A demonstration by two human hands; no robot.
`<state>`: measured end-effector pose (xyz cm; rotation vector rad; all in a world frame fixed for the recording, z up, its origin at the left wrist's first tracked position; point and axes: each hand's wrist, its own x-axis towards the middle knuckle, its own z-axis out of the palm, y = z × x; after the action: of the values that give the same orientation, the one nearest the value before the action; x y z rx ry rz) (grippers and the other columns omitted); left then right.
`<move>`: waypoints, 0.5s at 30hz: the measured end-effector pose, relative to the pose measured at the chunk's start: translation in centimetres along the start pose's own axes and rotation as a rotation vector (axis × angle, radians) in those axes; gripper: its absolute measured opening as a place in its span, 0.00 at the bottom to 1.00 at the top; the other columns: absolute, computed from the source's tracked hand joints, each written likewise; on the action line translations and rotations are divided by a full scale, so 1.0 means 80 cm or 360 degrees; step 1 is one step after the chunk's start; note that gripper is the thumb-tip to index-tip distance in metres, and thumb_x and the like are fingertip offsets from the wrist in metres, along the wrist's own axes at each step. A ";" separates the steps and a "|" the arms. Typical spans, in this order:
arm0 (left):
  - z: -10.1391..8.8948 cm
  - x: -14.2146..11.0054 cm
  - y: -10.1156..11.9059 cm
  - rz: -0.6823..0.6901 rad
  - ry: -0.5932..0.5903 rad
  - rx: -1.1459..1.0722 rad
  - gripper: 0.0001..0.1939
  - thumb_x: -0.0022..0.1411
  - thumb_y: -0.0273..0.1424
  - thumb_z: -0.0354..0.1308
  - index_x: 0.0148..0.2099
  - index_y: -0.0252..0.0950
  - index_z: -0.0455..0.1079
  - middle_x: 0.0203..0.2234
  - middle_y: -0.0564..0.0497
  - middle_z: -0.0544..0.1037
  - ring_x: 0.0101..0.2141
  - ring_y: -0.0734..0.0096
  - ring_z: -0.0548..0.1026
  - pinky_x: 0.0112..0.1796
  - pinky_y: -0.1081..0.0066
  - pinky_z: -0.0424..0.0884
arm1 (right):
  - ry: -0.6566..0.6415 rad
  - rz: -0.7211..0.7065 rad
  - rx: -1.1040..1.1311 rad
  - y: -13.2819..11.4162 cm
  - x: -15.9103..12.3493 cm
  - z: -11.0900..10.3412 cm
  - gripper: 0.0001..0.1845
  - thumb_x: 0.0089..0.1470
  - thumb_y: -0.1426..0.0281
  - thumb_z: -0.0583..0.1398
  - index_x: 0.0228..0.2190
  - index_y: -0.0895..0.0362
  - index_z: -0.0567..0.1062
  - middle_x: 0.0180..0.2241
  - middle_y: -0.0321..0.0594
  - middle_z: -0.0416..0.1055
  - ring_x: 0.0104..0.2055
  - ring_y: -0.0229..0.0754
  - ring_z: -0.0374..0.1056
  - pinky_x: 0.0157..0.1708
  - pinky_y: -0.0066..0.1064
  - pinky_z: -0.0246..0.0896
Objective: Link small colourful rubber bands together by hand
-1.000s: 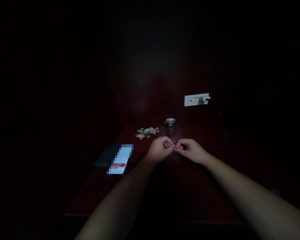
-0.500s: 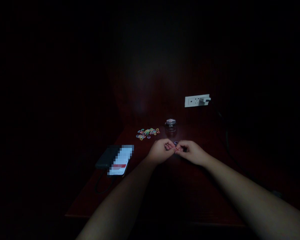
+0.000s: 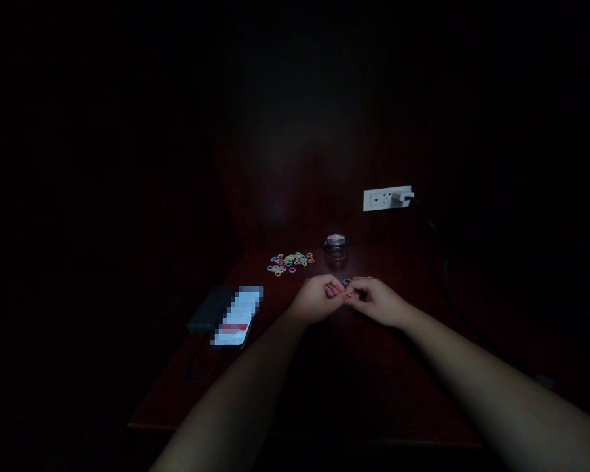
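Note:
My left hand (image 3: 318,299) and my right hand (image 3: 378,301) meet over the middle of the dark red table (image 3: 354,393). Both are closed, with fingertips pinching a small pinkish-orange hair tie (image 3: 349,294) between them; the fingers cover much of it. Just behind the fingertips lies a purple hair tie (image 3: 346,282). A bit of yellow (image 3: 370,278), perhaps another hair tie, peeks out above my right hand. Beyond my left hand, a loose pile of hair ties (image 3: 290,260) in several pastel colours spreads over the tabletop.
A small clear jar (image 3: 335,250) with a lid stands behind my hands. To the left lie a lit phone (image 3: 235,322) and a dark flat box (image 3: 210,311), with a cable beside them. A wall socket (image 3: 379,199) holds a white plug (image 3: 403,196); its cord hangs at the right.
My hands stay nearly in place, still pinching the hair tie. The yellow bit above my right hand shows now and was not visible before.

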<state>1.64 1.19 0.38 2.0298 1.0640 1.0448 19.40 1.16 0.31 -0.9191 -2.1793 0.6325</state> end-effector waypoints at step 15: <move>0.002 0.000 0.001 0.0017 0.0070 0.0038 0.05 0.48 0.28 0.59 0.29 0.31 0.68 0.22 0.54 0.70 0.23 0.80 0.65 0.24 0.79 0.61 | -0.0005 -0.0065 -0.0085 -0.010 -0.002 -0.004 0.10 0.55 0.70 0.54 0.31 0.58 0.75 0.29 0.40 0.69 0.31 0.39 0.63 0.33 0.31 0.58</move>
<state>1.76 1.11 0.35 2.0418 1.0940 1.0921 19.37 0.61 0.95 -0.8995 -2.2218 0.5588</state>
